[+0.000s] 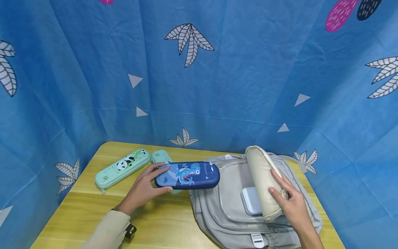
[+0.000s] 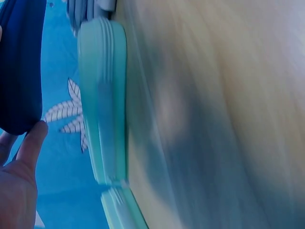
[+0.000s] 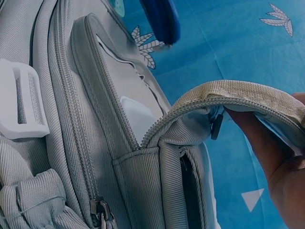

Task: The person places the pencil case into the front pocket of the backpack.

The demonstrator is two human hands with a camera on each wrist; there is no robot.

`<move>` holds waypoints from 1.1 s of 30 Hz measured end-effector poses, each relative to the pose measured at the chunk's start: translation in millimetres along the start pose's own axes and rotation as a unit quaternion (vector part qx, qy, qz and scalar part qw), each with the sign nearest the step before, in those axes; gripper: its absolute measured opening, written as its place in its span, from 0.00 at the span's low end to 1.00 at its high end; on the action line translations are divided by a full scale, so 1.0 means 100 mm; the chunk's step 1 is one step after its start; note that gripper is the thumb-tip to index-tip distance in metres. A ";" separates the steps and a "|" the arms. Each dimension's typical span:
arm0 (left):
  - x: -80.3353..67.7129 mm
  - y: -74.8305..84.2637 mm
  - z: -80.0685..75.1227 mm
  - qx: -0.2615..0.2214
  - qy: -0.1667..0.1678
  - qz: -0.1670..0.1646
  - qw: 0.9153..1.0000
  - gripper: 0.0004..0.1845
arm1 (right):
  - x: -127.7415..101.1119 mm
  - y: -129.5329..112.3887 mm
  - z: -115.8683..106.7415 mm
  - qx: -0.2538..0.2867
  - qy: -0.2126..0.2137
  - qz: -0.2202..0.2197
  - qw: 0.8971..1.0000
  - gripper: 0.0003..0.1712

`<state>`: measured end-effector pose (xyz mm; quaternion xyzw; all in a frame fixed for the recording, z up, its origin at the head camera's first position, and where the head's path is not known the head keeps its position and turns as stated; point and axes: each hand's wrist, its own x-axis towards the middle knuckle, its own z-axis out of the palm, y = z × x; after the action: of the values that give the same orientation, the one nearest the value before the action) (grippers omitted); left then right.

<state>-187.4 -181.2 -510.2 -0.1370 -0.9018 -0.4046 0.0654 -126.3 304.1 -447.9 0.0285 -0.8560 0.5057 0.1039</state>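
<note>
My left hand (image 1: 146, 186) grips the left end of a dark blue dinosaur pencil case (image 1: 199, 175), raised above the table. The case's dark side (image 2: 21, 67) shows in the left wrist view. On the right, my right hand (image 1: 290, 200) pinches the cream-lined front flap (image 1: 264, 183) of a grey backpack (image 1: 214, 224) and holds it folded back. The flap's zipper edge (image 3: 228, 101) curves up to my fingers in the right wrist view. Inside the opened pocket lies a pale blue-white box (image 1: 252, 201), partly covered by the flap.
A mint green panda pencil case (image 1: 122, 167) lies at the table's left, with a second mint case (image 1: 160, 155) beside it, partly hidden behind the blue one. A blue patterned curtain (image 1: 199, 93) encloses the wooden table (image 1: 168, 224) at the back and sides.
</note>
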 end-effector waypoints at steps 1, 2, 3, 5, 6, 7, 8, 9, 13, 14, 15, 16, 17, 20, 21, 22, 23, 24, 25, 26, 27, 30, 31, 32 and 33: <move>0.02 0.03 0.03 -0.002 0.001 0.003 1.000 0.42 | 0.00 0.00 0.00 0.001 0.000 -0.002 1.000 0.35; 0.04 0.05 0.06 -0.005 0.002 0.005 1.000 0.42 | 0.00 0.00 0.00 0.002 0.000 -0.004 1.000 0.35; 0.06 0.08 0.09 -0.005 0.003 0.006 1.000 0.42 | -0.01 -0.01 0.00 0.003 0.000 -0.006 1.000 0.35; 0.09 0.12 0.15 -0.007 0.005 0.005 1.000 0.42 | -0.01 -0.01 0.00 0.003 -0.002 -0.009 1.000 0.35; 0.10 0.15 0.18 -0.008 0.006 0.004 1.000 0.42 | -0.01 -0.01 0.00 0.003 -0.002 -0.009 1.000 0.35; 0.12 0.16 0.20 -0.008 0.007 0.003 1.000 0.43 | -0.01 0.00 0.00 0.001 -0.003 -0.009 1.000 0.35; 0.13 0.19 0.23 -0.010 0.008 0.003 1.000 0.43 | -0.01 0.00 0.00 0.000 -0.004 -0.007 1.000 0.35; 0.14 0.21 0.25 -0.013 0.008 0.004 1.000 0.43 | -0.01 0.00 0.00 -0.001 -0.005 -0.006 1.000 0.35; 0.18 0.29 0.32 -0.018 0.011 0.017 1.000 0.43 | 0.00 0.00 -0.01 -0.006 -0.006 0.000 1.000 0.35; 0.20 0.31 0.33 -0.020 0.012 0.022 0.999 0.43 | 0.00 0.00 -0.01 -0.005 -0.007 0.002 1.000 0.35; 0.21 0.33 0.35 -0.019 0.014 0.026 0.999 0.43 | 0.01 0.00 -0.01 -0.004 -0.007 0.003 1.000 0.35; 0.22 0.34 0.38 -0.019 0.014 0.029 0.999 0.43 | 0.01 0.00 -0.01 -0.003 -0.008 0.004 1.000 0.36; 0.24 0.35 0.40 -0.020 0.016 0.031 0.999 0.42 | 0.01 0.00 0.00 -0.001 -0.008 0.006 1.000 0.36; 0.27 0.39 0.47 -0.017 0.019 0.032 0.999 0.42 | 0.01 0.00 0.00 0.001 -0.009 0.005 1.000 0.36; 0.28 0.41 0.49 -0.015 0.019 0.029 0.999 0.42 | 0.01 0.00 0.00 0.000 -0.008 0.005 1.000 0.36; 0.29 0.43 0.51 -0.014 0.019 0.027 0.999 0.42 | 0.01 0.01 0.00 0.000 -0.007 0.004 1.000 0.36; 0.31 0.45 0.53 -0.011 0.018 0.026 0.999 0.41 | 0.01 0.01 0.00 0.000 -0.005 0.002 1.000 0.35; 0.32 0.46 0.55 -0.009 0.017 0.025 1.000 0.41 | 0.01 0.01 0.00 0.000 -0.004 0.000 1.000 0.35; 0.32 0.49 0.57 -0.009 0.015 0.021 1.000 0.41 | 0.01 0.01 0.01 0.000 -0.003 -0.001 1.000 0.35; 0.33 0.50 0.59 -0.008 0.014 0.022 1.000 0.41 | 0.01 0.01 0.01 -0.001 -0.002 -0.003 1.000 0.35; 0.34 0.52 0.61 -0.008 0.015 0.024 1.000 0.41 | 0.00 0.01 0.01 -0.001 -0.001 -0.004 1.000 0.35; 0.36 0.57 0.67 -0.009 0.014 0.030 0.999 0.41 | 0.00 0.01 0.01 0.000 0.000 -0.006 1.000 0.35; 0.37 0.58 0.69 -0.009 0.014 0.033 0.999 0.41 | 0.00 0.01 0.01 0.001 0.000 -0.006 1.000 0.35; 0.38 0.59 0.71 -0.007 0.014 0.035 0.999 0.41 | 0.00 0.01 0.01 0.001 0.000 -0.006 1.000 0.35; 0.39 0.61 0.73 -0.007 0.012 0.037 0.999 0.41 | 0.00 0.01 0.01 0.001 0.000 -0.006 1.000 0.35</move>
<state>-207.2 -80.5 -506.2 -0.1662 -0.8923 -0.4099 0.0905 -126.5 303.9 -449.2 0.0336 -0.8551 0.5063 0.1065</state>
